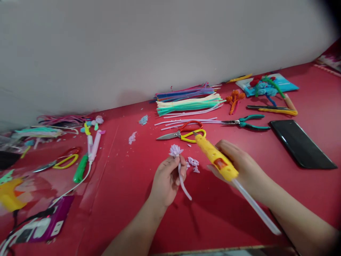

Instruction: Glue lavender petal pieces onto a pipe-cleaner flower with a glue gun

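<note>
My left hand (167,177) is closed around the stem of a pale lilac pipe-cleaner flower (176,150), its petals upright above the fingers and the stem's tail hanging below. In my right hand (237,160) is a yellow hot glue gun (215,156), its nozzle pointing up and left, apart from the flower. A clear glue stick (255,206) juts from the gun's back end. Beside my left hand lie small cut lilac pieces (193,164). Just beyond, red-and-yellow-handled scissors (183,136) rest on the red table (128,199).
Bundled pipe cleaners (189,105) lie near the wall. Pliers (246,122) and a black phone (302,144) sit to the right, below finished pipe-cleaner pieces (266,89). At left are a purple power strip (57,220) with cords, another yellow glue gun (12,195), and scissors (61,161).
</note>
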Demonstrator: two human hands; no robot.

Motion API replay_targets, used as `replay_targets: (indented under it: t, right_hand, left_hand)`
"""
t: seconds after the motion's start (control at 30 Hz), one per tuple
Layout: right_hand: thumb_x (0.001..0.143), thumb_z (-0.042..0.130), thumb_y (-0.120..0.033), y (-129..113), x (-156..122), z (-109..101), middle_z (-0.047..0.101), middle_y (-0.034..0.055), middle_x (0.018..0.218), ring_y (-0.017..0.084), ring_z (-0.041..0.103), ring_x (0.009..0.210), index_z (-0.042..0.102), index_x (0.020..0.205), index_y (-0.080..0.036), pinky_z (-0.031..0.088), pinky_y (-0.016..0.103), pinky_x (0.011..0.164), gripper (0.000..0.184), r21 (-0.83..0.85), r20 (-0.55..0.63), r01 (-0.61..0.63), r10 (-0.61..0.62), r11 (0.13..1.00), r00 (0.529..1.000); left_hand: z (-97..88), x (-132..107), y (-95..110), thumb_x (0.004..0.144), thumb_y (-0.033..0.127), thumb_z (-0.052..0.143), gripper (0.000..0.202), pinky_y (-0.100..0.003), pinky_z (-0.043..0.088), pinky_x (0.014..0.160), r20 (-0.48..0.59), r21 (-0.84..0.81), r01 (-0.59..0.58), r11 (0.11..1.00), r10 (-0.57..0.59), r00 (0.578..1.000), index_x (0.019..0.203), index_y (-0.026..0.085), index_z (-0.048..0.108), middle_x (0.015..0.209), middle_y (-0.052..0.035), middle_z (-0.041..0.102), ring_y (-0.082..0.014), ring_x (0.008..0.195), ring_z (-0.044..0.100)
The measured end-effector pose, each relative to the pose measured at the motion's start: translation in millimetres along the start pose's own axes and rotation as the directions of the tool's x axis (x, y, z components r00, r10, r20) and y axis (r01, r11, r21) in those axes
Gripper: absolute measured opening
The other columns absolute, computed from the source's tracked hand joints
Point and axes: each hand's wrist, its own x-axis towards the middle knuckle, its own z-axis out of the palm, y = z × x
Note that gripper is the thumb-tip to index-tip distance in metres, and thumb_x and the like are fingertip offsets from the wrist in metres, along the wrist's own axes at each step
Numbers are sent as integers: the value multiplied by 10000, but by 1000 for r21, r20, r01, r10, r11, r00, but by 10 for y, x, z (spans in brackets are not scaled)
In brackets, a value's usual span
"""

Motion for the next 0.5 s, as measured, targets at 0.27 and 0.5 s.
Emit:
replay_targets:
  t: [0.27, 0.5]
  right_hand:
    - [846, 521, -405, -126, -106, 26, 625, 37, 688, 157, 568, 601, 586, 757, -198, 449, 274, 560, 234, 268, 10, 117, -125, 956, 992]
    - [843, 503, -433, -161, -133, 71, 591, 50, 631, 194, 585, 637, 599, 654, -216, 469, 302, 574, 304, 114, 54, 77, -83, 990, 995]
  left_hand:
    - [8, 21, 33, 839, 233, 531, 198, -119, 270, 373, 26, -111, 91, 990, -88, 996, 683, 117, 565, 500, 37, 482, -6, 349, 317]
    - [11, 10, 26, 815, 253, 559, 190, -115, 273, 364, -3, -95, 103, 990, -104, 995, 675, 125, 551, 474, 40, 482, -5, 334, 290]
